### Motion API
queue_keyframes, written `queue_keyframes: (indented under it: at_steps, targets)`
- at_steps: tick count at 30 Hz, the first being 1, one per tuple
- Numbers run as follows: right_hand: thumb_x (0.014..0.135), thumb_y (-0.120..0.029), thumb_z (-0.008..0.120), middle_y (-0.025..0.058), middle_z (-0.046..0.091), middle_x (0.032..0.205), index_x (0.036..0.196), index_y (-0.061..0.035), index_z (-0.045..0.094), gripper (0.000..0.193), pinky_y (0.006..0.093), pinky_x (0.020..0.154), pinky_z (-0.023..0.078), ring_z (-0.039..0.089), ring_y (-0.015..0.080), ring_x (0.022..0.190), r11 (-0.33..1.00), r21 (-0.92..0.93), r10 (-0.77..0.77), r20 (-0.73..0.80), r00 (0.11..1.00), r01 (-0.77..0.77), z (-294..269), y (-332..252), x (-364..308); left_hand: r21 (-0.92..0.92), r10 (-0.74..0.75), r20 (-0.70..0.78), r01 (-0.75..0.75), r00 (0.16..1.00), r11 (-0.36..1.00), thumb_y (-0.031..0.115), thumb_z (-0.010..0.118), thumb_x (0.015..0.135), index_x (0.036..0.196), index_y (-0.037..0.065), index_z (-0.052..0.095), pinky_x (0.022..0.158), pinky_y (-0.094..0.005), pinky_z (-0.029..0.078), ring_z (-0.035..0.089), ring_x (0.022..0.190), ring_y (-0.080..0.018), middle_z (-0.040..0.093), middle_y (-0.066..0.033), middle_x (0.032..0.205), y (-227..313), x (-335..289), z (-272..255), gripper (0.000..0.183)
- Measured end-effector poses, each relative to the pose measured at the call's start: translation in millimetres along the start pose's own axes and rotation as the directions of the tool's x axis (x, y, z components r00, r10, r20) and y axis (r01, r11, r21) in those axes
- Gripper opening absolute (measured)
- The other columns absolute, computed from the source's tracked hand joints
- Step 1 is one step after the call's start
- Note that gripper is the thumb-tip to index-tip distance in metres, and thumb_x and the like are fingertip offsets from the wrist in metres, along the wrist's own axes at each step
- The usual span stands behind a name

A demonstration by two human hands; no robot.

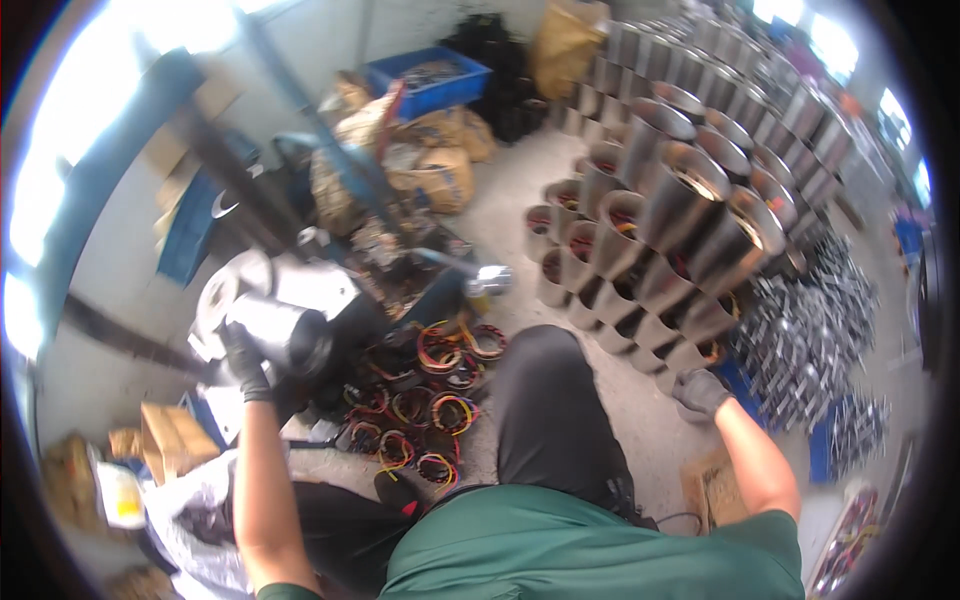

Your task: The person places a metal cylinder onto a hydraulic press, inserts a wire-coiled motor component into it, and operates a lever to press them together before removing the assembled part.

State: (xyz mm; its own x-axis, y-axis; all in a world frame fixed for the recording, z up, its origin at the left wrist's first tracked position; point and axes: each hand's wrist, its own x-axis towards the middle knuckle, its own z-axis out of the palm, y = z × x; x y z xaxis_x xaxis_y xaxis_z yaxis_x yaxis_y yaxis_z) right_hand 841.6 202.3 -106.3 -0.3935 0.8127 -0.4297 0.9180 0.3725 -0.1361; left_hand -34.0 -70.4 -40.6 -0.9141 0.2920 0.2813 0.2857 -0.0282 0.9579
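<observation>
My left hand point(243, 362), in a dark glove, grips the side of a shiny metal cylinder point(272, 328) at the machine on the left. The cylinder lies on its side with its dark open end turned to the right. Beside and behind it are bright metal parts of the machine point(312, 285). My right hand point(701, 394), in a grey glove, has its fingers curled closed, low on the right. It is just in front of the nearest stacked metal cylinders point(652, 332); whatever its fingers enclose, if anything, is hidden.
Wound rings with coloured wires point(412, 405) lie in a pile before the machine. Stacked cylinders point(685, 185) fill the right rear, some with wires inside. A heap of small metal parts point(815, 330) lies at far right. A blue crate point(430, 82) sits on sacks at the back.
</observation>
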Motion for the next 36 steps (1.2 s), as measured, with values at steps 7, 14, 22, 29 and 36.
queue_keyframes:
  at_steps: [7,14,22,29,36]
  targets:
    - [0.083,-0.008,0.071,0.0182,0.064,0.088,0.092,-0.0014,0.066,0.013,0.0469,0.076,0.053,0.064,0.04,0.083,0.542,0.154,-0.705,-0.452,0.547,0.826,-204,-279,-37,-0.045,-0.138,0.097,0.143,0.986,0.989,0.054,0.055,0.107,0.147,0.016,0.048,0.085,-0.0466,0.057,0.06,0.113,-0.0228,0.061,-0.0097,0.126,66,-67,30,0.056]
    - [0.098,-0.024,0.064,0.0122,0.074,0.118,0.116,0.0009,0.072,0.032,0.0388,0.103,0.051,0.066,0.0193,0.116,0.345,0.737,-0.804,-0.089,0.588,0.582,-170,-508,1,-0.161,-0.246,0.011,0.245,0.969,0.956,0.023,0.073,0.098,0.136,0.002,0.06,0.096,-0.0343,0.051,0.061,0.106,-0.0202,0.067,-0.0104,0.113,77,-63,14,0.045]
    - [0.1,-0.045,0.053,0.0263,0.049,0.153,0.157,0.0022,0.034,0.076,0.0565,0.12,0.042,0.05,0.0439,0.14,-0.231,0.818,-0.689,0.245,0.683,-0.527,-131,-669,32,-0.603,-0.65,0.384,0.711,0.656,0.362,0.032,0.061,0.097,0.128,0.009,0.064,0.086,-0.0425,0.058,0.066,0.106,-0.0254,0.064,-0.01,0.128,137,-103,8,0.039]
    - [0.102,-0.044,0.046,0.0298,0.043,0.156,0.16,0.0027,0.027,0.077,0.0571,0.118,0.044,0.05,0.0459,0.141,-0.179,0.8,-0.803,0.217,0.555,-0.573,-130,-674,44,-0.641,-0.696,0.393,0.721,0.602,0.261,0.034,0.067,0.097,0.133,0.002,0.06,0.098,-0.0506,0.059,0.068,0.116,-0.0336,0.067,-0.0208,0.131,147,-95,17,0.049]
    - [0.104,-0.028,0.057,0.0203,0.063,0.135,0.145,0.0043,0.049,0.053,0.0477,0.102,0.054,0.065,0.0391,0.121,0.226,0.538,-0.809,-0.361,0.464,0.812,-143,-675,32,-0.757,-0.68,0.432,0.648,0.592,0.084,0.053,0.07,0.097,0.148,0.002,0.051,0.108,-0.0486,0.052,0.062,0.125,-0.036,0.062,-0.0174,0.141,99,-75,64,0.075]
